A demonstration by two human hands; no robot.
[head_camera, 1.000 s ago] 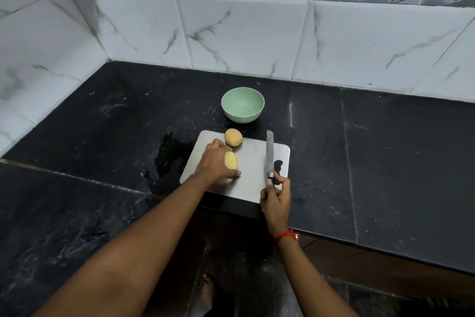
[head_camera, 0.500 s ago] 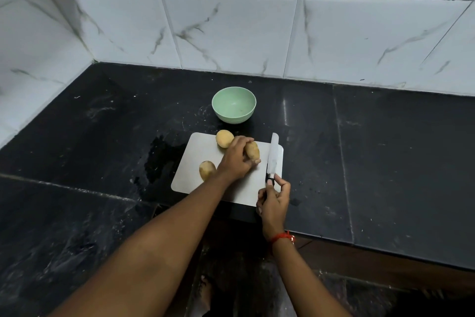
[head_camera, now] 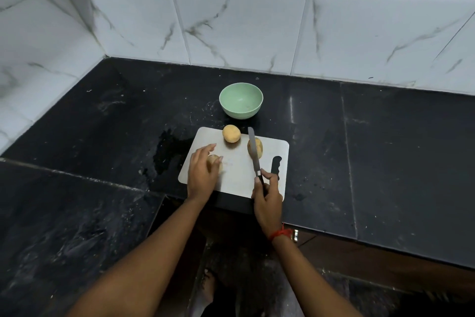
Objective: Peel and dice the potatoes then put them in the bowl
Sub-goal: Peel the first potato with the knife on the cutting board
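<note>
Loosely, the left hand [head_camera: 201, 175] rests nearly straight fingers on one potato [head_camera: 214, 162]; the right hand [head_camera: 267, 198] grips the knife [head_camera: 253, 149] handle, its blade crossing a second potato [head_camera: 259, 147]. Beyond the fingertips a third potato [head_camera: 231, 133] lies on the cutting board [head_camera: 239, 178], with the green bowl [head_camera: 241, 114] farther off.

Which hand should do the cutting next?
Right. The right hand grips the knife, its blade over the right-side potato. The left hand is on the near potato, likely better for steadying it.
</note>
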